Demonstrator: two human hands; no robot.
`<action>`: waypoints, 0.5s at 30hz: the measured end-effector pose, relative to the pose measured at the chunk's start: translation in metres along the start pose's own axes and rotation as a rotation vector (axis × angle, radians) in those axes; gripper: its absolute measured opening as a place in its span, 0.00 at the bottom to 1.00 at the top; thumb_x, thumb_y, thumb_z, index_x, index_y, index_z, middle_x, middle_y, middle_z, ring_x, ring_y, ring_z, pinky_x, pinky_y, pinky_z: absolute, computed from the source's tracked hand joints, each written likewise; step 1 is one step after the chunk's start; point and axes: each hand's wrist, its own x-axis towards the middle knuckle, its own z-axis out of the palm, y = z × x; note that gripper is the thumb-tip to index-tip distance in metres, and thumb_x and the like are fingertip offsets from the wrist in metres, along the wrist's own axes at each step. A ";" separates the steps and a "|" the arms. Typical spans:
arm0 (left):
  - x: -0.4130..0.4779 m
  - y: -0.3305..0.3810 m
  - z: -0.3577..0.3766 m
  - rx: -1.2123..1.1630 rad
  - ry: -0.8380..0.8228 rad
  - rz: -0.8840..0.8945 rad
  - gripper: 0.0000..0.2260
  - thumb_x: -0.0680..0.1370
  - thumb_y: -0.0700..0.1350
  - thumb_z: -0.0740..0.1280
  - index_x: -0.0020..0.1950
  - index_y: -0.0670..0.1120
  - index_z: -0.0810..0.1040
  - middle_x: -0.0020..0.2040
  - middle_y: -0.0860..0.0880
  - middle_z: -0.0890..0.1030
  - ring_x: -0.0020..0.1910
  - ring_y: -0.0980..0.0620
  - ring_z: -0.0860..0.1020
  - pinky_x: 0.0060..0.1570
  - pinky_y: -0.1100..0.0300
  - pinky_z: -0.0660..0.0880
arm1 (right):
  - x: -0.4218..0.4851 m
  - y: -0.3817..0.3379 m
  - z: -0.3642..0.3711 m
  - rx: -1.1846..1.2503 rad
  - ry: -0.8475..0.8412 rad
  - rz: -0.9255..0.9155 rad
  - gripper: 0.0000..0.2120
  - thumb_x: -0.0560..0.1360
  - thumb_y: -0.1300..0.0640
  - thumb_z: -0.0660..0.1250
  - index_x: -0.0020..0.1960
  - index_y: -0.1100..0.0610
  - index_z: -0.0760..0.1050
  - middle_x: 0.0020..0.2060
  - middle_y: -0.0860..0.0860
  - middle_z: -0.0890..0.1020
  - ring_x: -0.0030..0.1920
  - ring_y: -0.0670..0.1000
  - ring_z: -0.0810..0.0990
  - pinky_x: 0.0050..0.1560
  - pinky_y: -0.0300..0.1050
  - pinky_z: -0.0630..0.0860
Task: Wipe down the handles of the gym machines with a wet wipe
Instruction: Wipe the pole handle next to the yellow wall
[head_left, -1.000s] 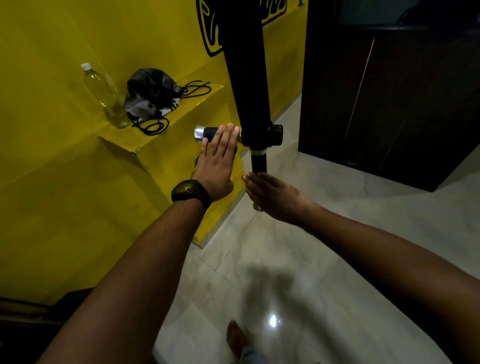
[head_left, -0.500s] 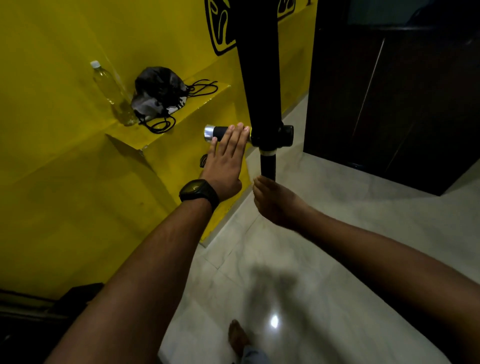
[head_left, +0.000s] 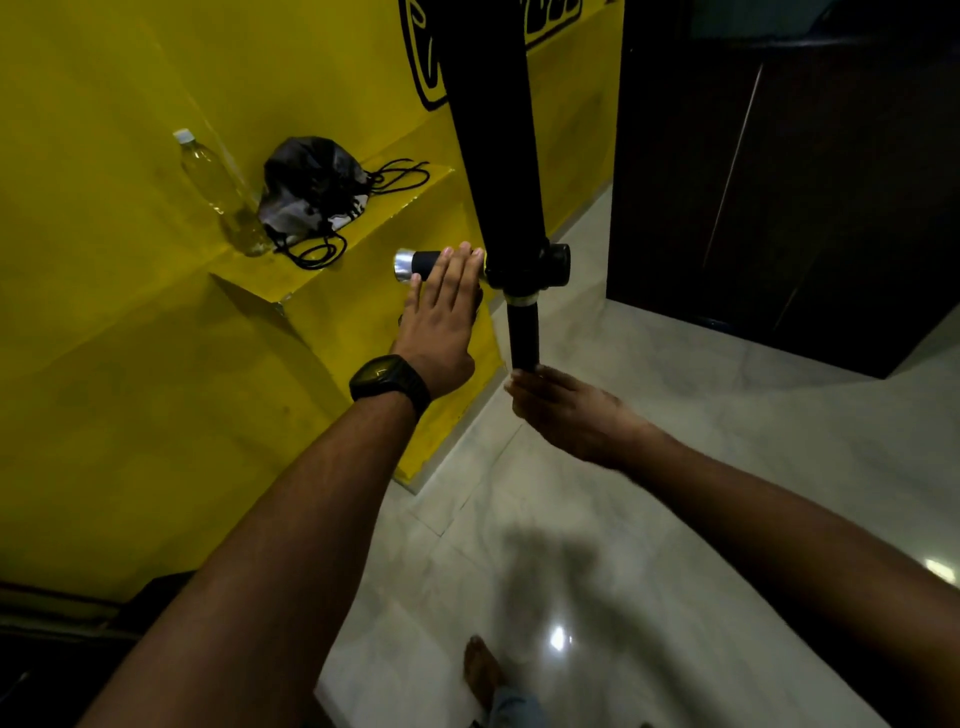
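A black machine arm (head_left: 498, 156) hangs down in the middle of the head view. A horizontal handle (head_left: 423, 265) with a silver end cap sticks out to its left. A short vertical handle (head_left: 523, 332) points down below it. My left hand (head_left: 441, 322), with a black watch on the wrist, lays straight fingers flat against the horizontal handle. My right hand (head_left: 566, 410) is at the bottom tip of the vertical handle, fingers curled round its end. No wet wipe shows; the palm of either hand may hide one.
A yellow wall with a yellow ledge (head_left: 363, 228) is on the left. The ledge carries a clear bottle (head_left: 218, 192) and a dark drawstring bag (head_left: 311, 182). A dark cabinet (head_left: 779, 182) stands at the right. Pale floor tiles (head_left: 675, 519) lie below, with my bare foot (head_left: 483, 670) on them.
My right hand has slid down the vertical handle from its middle to its bottom tip. My left hand has stayed flat on the horizontal handle.
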 end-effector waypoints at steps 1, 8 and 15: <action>0.000 0.002 0.002 0.000 0.006 -0.004 0.49 0.66 0.33 0.63 0.82 0.46 0.41 0.83 0.48 0.43 0.81 0.49 0.40 0.78 0.42 0.43 | -0.010 -0.004 0.003 0.125 0.073 0.093 0.18 0.80 0.63 0.60 0.68 0.63 0.75 0.71 0.60 0.73 0.74 0.62 0.67 0.75 0.56 0.62; 0.003 0.005 0.008 -0.010 0.027 -0.018 0.49 0.66 0.34 0.65 0.82 0.44 0.42 0.83 0.46 0.45 0.81 0.47 0.41 0.78 0.41 0.42 | 0.029 -0.077 -0.026 1.208 0.345 1.225 0.22 0.84 0.63 0.56 0.78 0.56 0.62 0.73 0.55 0.71 0.69 0.46 0.72 0.60 0.33 0.73; 0.002 0.005 0.002 -0.034 0.003 -0.023 0.49 0.66 0.32 0.66 0.82 0.45 0.42 0.82 0.47 0.43 0.81 0.47 0.40 0.77 0.44 0.39 | 0.064 -0.090 -0.024 1.537 0.426 1.751 0.15 0.83 0.45 0.57 0.67 0.50 0.63 0.54 0.55 0.82 0.52 0.56 0.81 0.53 0.57 0.79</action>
